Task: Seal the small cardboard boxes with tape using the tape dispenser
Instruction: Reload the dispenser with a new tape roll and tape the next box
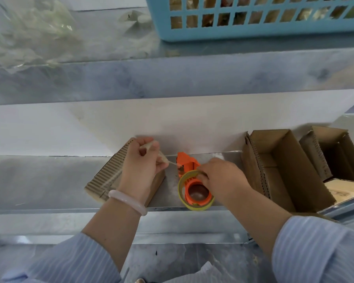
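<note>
Head view: your L hand (143, 162) had fingers clamped on the tape end (164, 159), above the small box (106, 178) on the worktop (49, 180). R hand (223, 176) gripped the tape dispenser (189, 170) just beside it. Best, imo: keep tape taut, centre on seam, then press.

A grey galvanised metal shelf (49, 180) runs across in front of a white back panel. On it lies a small brown corrugated cardboard box (102, 178), set at an angle. Just right of it sits an orange plastic tape dispenser (189, 164) loaded with yellowish clear tape (198, 207). Further right stands an open brown cardboard box (284, 170), and a second open cardboard box (331, 152) is beside it. A higher metal shelf (172, 78) carries a light blue plastic lattice basket (253, 31) and a blurred heap of clear plastic bags (29, 37).
</note>
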The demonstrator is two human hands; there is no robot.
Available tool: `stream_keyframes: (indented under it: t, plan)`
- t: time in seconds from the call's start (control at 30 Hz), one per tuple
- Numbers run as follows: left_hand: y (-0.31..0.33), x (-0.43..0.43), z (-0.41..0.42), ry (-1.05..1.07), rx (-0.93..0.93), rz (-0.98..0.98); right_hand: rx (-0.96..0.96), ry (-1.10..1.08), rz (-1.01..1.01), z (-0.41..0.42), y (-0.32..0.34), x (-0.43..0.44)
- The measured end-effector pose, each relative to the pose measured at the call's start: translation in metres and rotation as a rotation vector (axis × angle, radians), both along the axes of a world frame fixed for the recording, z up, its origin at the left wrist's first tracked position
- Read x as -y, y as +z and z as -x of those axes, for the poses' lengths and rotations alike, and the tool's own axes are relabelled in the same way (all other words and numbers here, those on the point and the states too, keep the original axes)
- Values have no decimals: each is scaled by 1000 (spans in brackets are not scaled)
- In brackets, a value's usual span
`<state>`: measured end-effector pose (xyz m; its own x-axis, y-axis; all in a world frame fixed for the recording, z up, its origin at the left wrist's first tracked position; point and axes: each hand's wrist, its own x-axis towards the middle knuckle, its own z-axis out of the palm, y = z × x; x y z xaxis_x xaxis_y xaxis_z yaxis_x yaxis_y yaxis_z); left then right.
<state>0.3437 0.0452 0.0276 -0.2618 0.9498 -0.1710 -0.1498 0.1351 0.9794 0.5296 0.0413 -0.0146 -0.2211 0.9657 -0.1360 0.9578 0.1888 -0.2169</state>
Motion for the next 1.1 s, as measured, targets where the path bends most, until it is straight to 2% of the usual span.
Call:
stream_keyframes:
  t: [0.23, 0.5, 0.63, 0.8, 0.87, 0.97, 1.1]
  plan:
    - [-7, -3, -5, -52, -37, -10, 67, -4, 15, 4, -5, -7]
    - [-14, -3, -10, -107, -214, -22, 92, 23, -9, -1, -17, -7]
    - [-18, -2, -19, -144, -245, 5, -63, -81, 87, -7, -27, -9]
    - [-24, 2, -22, -182, -446, 19, -314, -244, 33, -7, -40, 0]
    - [-25, 5, -22, -172, -504, -7, -447, -361, 133, -8, -43, -2]
    - [-28, 3, -21, -165, -531, -21, -544, -449, 331, -11, -51, -1]
    - [-30, 0, -23, -157, -512, -24, -747, -530, 409, -13, -45, 15]
